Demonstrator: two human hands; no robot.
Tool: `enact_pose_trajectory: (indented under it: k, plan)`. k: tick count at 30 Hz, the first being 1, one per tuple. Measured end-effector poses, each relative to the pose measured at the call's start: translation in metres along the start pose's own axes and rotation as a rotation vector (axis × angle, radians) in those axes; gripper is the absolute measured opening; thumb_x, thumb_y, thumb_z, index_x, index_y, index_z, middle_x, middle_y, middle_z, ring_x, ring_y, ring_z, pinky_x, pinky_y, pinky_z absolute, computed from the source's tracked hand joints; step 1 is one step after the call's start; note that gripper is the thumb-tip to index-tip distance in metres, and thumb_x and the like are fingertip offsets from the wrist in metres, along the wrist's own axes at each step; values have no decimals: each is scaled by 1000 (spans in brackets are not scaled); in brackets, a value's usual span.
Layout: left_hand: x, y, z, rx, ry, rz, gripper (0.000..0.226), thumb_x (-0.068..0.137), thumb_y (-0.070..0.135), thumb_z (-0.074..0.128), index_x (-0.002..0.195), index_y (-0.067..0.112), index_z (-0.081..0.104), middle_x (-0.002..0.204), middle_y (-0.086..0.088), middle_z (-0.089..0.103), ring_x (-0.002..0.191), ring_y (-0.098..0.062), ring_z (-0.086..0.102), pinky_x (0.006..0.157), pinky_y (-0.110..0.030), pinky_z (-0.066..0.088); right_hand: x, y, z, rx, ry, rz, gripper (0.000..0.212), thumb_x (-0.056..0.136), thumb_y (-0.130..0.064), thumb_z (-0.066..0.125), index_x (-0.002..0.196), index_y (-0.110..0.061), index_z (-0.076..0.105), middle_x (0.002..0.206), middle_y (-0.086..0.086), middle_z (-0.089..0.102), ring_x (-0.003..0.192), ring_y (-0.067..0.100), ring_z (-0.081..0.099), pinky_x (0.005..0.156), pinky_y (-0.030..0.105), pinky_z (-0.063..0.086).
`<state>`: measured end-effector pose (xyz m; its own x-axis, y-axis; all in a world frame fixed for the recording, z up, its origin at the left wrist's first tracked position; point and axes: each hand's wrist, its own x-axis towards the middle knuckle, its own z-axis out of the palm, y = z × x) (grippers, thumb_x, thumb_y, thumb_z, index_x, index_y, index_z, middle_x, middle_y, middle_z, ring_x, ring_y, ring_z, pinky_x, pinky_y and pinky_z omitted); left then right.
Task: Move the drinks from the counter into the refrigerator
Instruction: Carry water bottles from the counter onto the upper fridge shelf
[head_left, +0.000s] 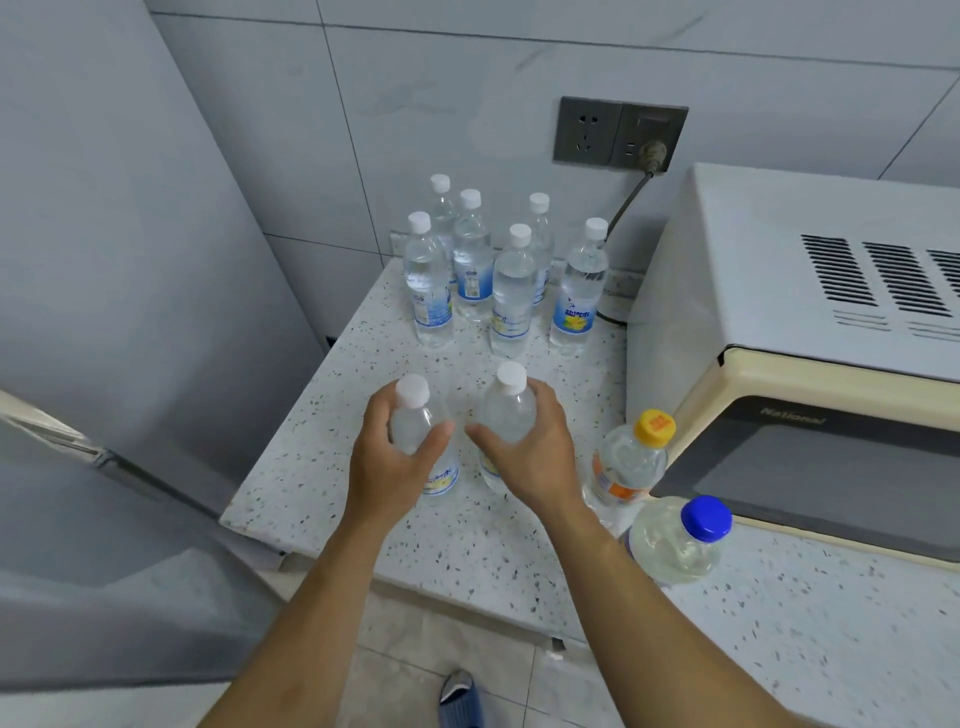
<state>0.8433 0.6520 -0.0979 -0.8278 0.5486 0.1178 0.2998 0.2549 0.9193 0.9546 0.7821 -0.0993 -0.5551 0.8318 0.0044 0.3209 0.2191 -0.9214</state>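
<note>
Two clear white-capped drink bottles stand upright near the front of the speckled counter (322, 467). My left hand (387, 462) grips the left bottle (415, 410) around its shoulder. My right hand (530, 457) grips the right bottle (509, 400) the same way. Several more clear bottles with blue labels (511, 291) stand grouped at the back of the counter by the wall. The grey refrigerator (119, 312) stands to the left, with its door (78, 545) partly open at the lower left.
A cream microwave (810, 332) fills the right side of the counter, its cord plugged into a wall socket (621, 132). A yellow-capped bottle (631, 457) and a blue-capped bottle (675, 540) stand in front of it. Tiled floor and a slipper (460, 699) show below.
</note>
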Motion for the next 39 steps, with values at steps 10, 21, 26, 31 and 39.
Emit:
enact_pose_trajectory:
  k: [10,21,26,31,39]
  plan:
    - [-11,-72,20,-63,-155,-201,77,64,63,83,130,41,49,117,17,65,107,-5,64,89,-39,58,-5,42,28,125,69,116,72,66,-34,86,114,-45,33,103,-39,49,95,-12,56,64,10,49]
    - [-61,-48,-7,-182,-49,-286,45,68,64,71,108,49,58,102,21,70,95,4,68,71,-12,54,-43,50,3,286,-50,120,56,80,-18,81,120,-29,43,112,-5,59,98,-7,60,78,13,50]
    - [-146,-43,-32,-379,-27,-421,42,83,40,72,122,32,60,112,10,73,103,-12,71,77,-24,58,-103,64,-15,456,-222,233,43,82,-13,79,117,-27,57,108,-3,73,97,13,72,77,26,59]
    - [-234,-52,-60,-468,6,-602,49,81,47,62,126,29,57,113,5,74,101,-18,72,76,-25,59,-165,78,-10,497,-486,354,40,83,-13,77,118,-20,60,104,5,76,93,23,74,70,27,59]
    - [-360,-73,-122,-541,291,-749,68,59,72,78,115,37,63,109,7,75,97,-17,73,70,-22,58,-260,68,53,251,-957,307,47,71,-25,84,113,-23,63,99,0,77,89,18,75,68,24,59]
